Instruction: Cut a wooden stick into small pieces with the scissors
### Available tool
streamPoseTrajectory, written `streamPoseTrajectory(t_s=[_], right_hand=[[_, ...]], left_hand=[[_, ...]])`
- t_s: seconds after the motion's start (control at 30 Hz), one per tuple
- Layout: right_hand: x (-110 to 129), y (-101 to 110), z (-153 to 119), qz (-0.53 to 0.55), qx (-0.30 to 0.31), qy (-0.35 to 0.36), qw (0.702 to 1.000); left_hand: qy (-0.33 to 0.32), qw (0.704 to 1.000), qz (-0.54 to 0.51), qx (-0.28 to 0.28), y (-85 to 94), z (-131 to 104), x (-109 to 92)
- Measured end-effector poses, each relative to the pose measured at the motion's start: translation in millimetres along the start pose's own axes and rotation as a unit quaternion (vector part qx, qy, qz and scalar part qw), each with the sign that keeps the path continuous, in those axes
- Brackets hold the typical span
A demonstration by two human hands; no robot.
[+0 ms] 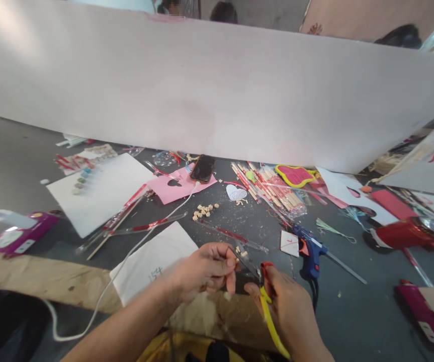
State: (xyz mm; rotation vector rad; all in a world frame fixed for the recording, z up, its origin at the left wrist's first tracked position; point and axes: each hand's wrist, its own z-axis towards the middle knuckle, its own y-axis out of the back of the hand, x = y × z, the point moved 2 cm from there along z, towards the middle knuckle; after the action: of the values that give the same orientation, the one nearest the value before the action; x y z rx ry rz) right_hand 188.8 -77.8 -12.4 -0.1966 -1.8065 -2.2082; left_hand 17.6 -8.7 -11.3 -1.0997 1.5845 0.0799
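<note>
My right hand point(286, 296) is closed round scissors point(267, 306) with yellow and red handles, their blades pointing up and left. Just left of the blades, my left hand point(212, 266) pinches something small and pale at its fingertips, too blurred to name surely. A pile of small pale pieces point(204, 211) lies on the dark table above my hands. Close to the scissors, a blue glue gun point(312, 251) rests on its side beside a small white card point(289, 244). White paper point(156, 256) with writing lies under my left forearm.
A white board point(201, 90) stands across the far side. A phone point(202, 168) lies on pink paper point(171, 186). Wrapped sticks point(273, 186) are at centre right, a red can point(409, 232) farther right. A white cable point(126, 259) crosses the left. Heads show behind the board.
</note>
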Motion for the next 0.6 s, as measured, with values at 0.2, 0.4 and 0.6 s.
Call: streamPoseTrajectory(t_s=[0.2,0.4,0.6], right_hand=[[-0.1,-2.7,3.1,-0.059,0.027,-0.031,0.997],[-0.4,-3.1,0.6,-0.048,0.046,-0.025,0.997],[-1.8,-2.1,-3.2,-0.009,0.057,-0.030,0.998]], left_hand=[[-0.158,0.860,0.434,-0.216,-11.0,-7.0,-7.8],[-0.159,0.830,0.482,-0.232,-11.2,-8.9,-7.3],[-0.107,0.945,0.286,-0.115,-6.3,-9.8,-15.5]])
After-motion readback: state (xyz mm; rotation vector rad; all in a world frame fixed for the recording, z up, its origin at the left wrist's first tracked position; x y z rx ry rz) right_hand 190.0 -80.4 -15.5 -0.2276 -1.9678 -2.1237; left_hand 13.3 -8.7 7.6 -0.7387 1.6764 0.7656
